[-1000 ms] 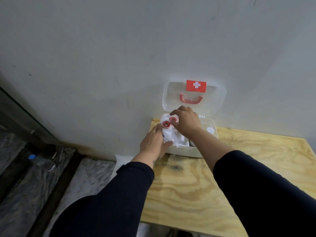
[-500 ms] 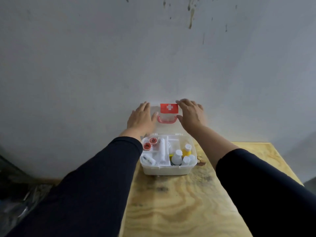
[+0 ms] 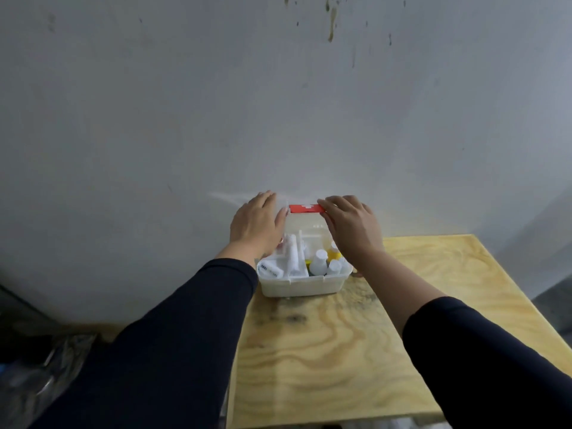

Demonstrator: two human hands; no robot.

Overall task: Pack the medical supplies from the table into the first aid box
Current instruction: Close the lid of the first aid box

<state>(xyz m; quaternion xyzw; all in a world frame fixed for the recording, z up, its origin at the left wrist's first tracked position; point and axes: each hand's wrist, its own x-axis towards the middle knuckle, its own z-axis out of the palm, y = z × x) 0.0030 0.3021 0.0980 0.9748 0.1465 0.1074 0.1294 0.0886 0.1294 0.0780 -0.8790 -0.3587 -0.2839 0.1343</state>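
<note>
A white first aid box (image 3: 301, 286) stands on the plywood table (image 3: 340, 351) against the wall. Its translucent lid (image 3: 305, 222), with a red cross label (image 3: 305, 208) on the top edge, is tilted forward over the box. My left hand (image 3: 257, 226) grips the lid's left edge and my right hand (image 3: 351, 226) grips its right edge. Inside the box I see small white bottles (image 3: 318, 263), a yellow-capped bottle (image 3: 333, 253), a white tube (image 3: 291, 255) and a labelled white item (image 3: 269, 269). The left rear of the box is hidden behind my left hand.
A grey wall (image 3: 278, 103) rises directly behind the box. The table's right edge (image 3: 526, 305) drops off to a dark floor. On the left, below table level, lies dark clutter with plastic wrap (image 3: 40, 366).
The lid has tipped forward from upright against the wall, so its label now shows edge-on. Both hands moved with it, down and toward me. One second ago they were inside the box.
</note>
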